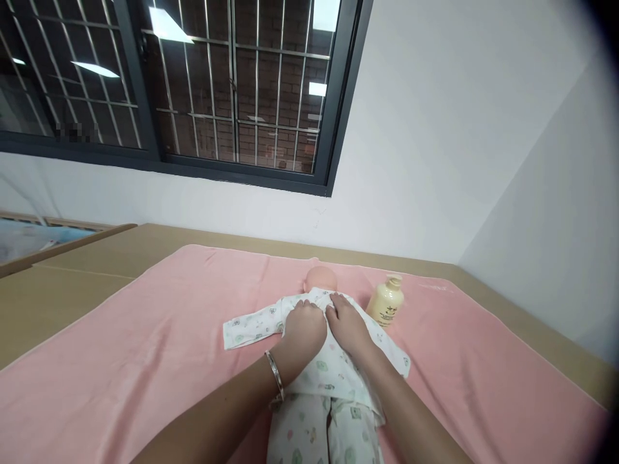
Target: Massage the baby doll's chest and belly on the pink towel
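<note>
A baby doll [321, 279] lies stretched out, its bald head pointing away from me. It is dressed in a white patterned top [333, 368] and matching trousers [302, 428]. My left hand [305, 327], with a silver bangle at the wrist, is curled into a fist on the upper part of the top; whether cloth is pinched inside is hidden. Beside it my right hand [349, 322] rests flat on the top, fingers extended. One sleeve [251, 327] spreads out to the left, and the other [399, 359] slants down to the right, partly behind my forearm.
Right of the doll, a pale yellow pump bottle [387, 301] stands on the pink blanket [193, 303]. The blanket covers a wooden surface [120, 248] against a white wall [411, 161]. A dark-framed window [242, 96] with metal bars is above. Blue bedding [39, 237] shows at far left.
</note>
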{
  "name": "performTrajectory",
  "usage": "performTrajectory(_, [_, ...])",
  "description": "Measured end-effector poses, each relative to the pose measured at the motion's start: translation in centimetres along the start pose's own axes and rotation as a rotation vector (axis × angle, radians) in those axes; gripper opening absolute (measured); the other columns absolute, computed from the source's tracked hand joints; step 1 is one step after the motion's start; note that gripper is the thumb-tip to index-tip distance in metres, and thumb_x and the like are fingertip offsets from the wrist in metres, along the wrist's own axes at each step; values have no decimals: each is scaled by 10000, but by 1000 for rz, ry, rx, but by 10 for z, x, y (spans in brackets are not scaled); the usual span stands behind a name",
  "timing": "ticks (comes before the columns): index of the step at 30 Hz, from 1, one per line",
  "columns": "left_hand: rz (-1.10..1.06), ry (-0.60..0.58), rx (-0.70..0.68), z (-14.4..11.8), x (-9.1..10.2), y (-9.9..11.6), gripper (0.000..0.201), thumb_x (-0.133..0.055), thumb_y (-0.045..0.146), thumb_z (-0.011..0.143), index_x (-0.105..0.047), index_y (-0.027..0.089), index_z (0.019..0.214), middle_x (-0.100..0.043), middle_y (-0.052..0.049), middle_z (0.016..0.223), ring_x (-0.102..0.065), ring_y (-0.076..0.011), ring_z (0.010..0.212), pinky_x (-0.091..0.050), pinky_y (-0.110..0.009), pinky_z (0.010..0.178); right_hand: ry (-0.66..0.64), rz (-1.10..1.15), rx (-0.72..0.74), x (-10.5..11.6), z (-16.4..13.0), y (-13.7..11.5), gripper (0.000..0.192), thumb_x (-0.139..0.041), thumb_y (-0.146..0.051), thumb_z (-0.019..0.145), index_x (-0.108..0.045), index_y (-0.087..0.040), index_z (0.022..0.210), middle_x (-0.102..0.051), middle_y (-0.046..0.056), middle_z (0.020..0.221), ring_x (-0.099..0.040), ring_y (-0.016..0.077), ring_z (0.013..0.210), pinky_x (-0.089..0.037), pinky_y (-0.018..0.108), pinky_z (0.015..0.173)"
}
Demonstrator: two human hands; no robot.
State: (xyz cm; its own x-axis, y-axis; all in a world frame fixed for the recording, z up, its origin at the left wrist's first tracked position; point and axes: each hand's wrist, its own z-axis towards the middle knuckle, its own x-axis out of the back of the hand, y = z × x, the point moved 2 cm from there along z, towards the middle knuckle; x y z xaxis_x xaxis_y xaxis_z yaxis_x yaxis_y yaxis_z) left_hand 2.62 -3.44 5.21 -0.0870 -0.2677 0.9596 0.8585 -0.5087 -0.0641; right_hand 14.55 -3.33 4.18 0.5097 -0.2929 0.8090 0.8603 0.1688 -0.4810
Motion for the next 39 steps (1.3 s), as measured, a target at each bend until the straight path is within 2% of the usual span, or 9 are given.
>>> performTrajectory(3, [-27,24,3,2,-1,-5,224,-484,16,769,-688,108,794,-671,-158,841,-635,-273,869,-473,-363,826,-11,-19,-17,1,-3,-6,383,-331,-222,942,-562,-112,1227,-590,149,1267,-469,239,1253,-348,308,985])
performTrajectory(8, [-208,166,110,5,-1,-21,291,-386,196,916,-671,137,903,-692,-135,929,-641,-262,917,-470,-380,838,23,-111,-35,9,-10,-22,300,-340,-193,930,-625,-152,1013,-664,114,1077,-597,214,1002,-385,268,789])
performTrajectory(11, [-289,182,147,9,-6,-29,307,-368,252,930,-654,146,963,-695,-122,1003,-629,-260,990,-459,-386,876,4,-180,-56,13,-16,-33,254,-369,-187,913,-622,-168,922,-678,91,962,-613,195,842,-346,268,654])
performTrajectory(15, [-343,210,140,13,-17,-33,284,-389,234,910,-644,150,1004,-683,-116,1086,-593,-250,1084,-427,-381,945,0,-221,-71,15,-23,-43,218,-399,-185,897,-616,-165,878,-674,83,897,-600,182,771,-301,268,604])
performTrajectory(19, [-410,270,153,15,-25,-34,274,-421,246,905,-641,158,1043,-680,-101,1103,-593,-243,1075,-419,-381,974,5,-159,-45,12,-19,-33,262,-376,-186,913,-636,-166,927,-682,84,932,-610,189,835,-351,262,664])
performTrajectory(22, [-432,297,144,14,-27,-33,289,-432,249,906,-634,150,1086,-672,-107,1136,-579,-248,1108,-402,-391,1007,30,-53,-11,3,-9,-15,346,-360,-228,934,-616,-153,1153,-647,110,1179,-568,222,1108,-387,291,886])
performTrajectory(24, [-435,305,133,13,-27,-32,291,-430,248,909,-635,144,1087,-671,-110,1139,-574,-251,1117,-391,-401,1024,56,-5,11,-4,-4,-3,408,-367,-250,933,-562,-130,1271,-572,117,1323,-470,233,1261,-312,331,1044])
performTrajectory(26, [-436,313,131,12,-27,-32,289,-425,247,912,-637,142,1078,-673,-110,1131,-577,-252,1111,-388,-410,1028,77,15,32,-9,0,5,430,-368,-251,927,-551,-114,1291,-553,117,1349,-440,233,1293,-236,361,1117])
performTrajectory(39, [-455,322,136,13,-31,-32,324,-419,247,917,-621,128,1141,-659,-123,1185,-564,-263,1150,-384,-436,1045,131,42,61,-14,0,8,420,-388,-240,910,-580,-114,1262,-584,123,1311,-484,237,1249,-261,390,1120])
